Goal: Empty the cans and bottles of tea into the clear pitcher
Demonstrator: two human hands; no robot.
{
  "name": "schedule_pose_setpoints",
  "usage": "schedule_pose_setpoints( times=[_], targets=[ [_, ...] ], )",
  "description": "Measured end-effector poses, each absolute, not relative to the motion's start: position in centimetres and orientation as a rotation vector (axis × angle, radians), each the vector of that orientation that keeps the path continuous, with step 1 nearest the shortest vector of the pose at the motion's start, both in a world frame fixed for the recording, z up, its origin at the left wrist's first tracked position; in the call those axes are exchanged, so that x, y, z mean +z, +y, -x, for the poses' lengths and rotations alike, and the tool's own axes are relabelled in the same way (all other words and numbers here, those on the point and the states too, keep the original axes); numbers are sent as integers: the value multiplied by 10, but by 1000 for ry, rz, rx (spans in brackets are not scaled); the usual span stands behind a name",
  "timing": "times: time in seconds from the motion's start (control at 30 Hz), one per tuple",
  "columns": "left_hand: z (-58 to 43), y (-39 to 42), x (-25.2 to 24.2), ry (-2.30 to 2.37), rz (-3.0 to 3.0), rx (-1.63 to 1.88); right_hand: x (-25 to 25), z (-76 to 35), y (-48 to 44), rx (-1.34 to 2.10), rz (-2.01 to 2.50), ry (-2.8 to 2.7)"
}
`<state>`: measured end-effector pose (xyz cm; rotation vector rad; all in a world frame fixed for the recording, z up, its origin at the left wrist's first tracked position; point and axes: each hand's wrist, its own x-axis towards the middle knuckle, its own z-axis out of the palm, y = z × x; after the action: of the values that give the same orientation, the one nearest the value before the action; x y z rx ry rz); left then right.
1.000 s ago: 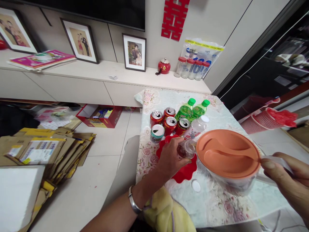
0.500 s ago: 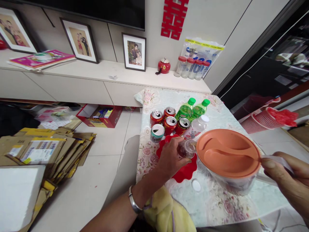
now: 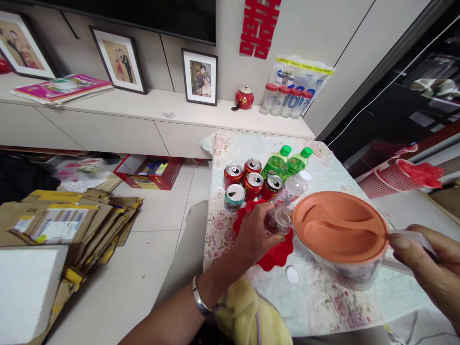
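Observation:
My left hand [image 3: 256,229] is wrapped round a small clear bottle [image 3: 277,221] over a red scalloped mat [image 3: 273,258]. The bottle leans, its uncapped mouth against the near-left rim of a clear jug [image 3: 354,278] with an orange lid [image 3: 338,230]. Reddish brown shows inside the bottle; I cannot tell whether that is liquid or the mat behind. At the right, my right hand [image 3: 431,263] grips the jug's pale handle [image 3: 419,237], tilting the jug leftward. A round white cap [image 3: 292,275] lies on the floral tablecloth [image 3: 309,306] just below the mat.
Behind my left hand stand several opened drink cans [image 3: 253,182], two green-capped bottles [image 3: 276,163] and a white-capped clear bottle [image 3: 296,186]. A yellow cloth [image 3: 247,311] is at the near edge. Flattened cardboard [image 3: 72,225] is stacked on the floor left; a pink basket [image 3: 388,179] stands right.

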<state>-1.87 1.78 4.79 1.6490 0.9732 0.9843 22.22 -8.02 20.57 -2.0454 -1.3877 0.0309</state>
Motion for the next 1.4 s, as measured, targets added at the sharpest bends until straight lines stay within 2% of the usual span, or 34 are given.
schedule_pose_setpoints(
  times=[1.4],
  targets=[
    [15, 18, 39, 937, -1611, 1004, 206, -232, -83, 15, 2082, -1439]
  ],
)
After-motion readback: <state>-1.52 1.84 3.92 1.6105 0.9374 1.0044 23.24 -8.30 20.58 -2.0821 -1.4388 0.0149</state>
